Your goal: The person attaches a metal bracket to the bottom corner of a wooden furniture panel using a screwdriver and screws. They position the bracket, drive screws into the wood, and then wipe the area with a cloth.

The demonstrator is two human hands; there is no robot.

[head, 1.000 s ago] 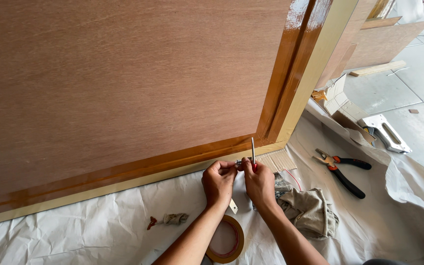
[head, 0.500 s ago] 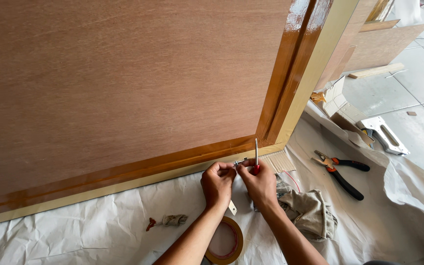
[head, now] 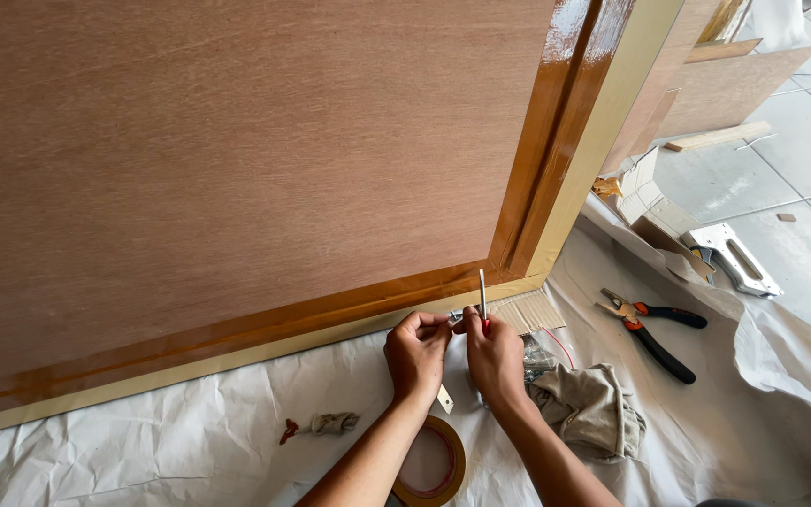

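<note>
Both hands working close together at bottom edge of big wooden panel [head: 237,160], near glossy frame corner. Right hand [head: 494,355] gripping thin blade tool [head: 482,293] with red handle, blade pointing straight up. Left hand [head: 417,352] curled tight, fingertips pinching something small right beside blade, can't tell what. Tape roll [head: 431,462] lying under left wrist on white sheet [head: 143,451]. Rag [head: 589,408] sitting just right of hands. Pliers [head: 651,327] and staple gun [head: 732,259] lying further right.

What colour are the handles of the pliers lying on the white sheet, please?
Black with red near the pivot, on the pliers, seen in the head view.
</note>
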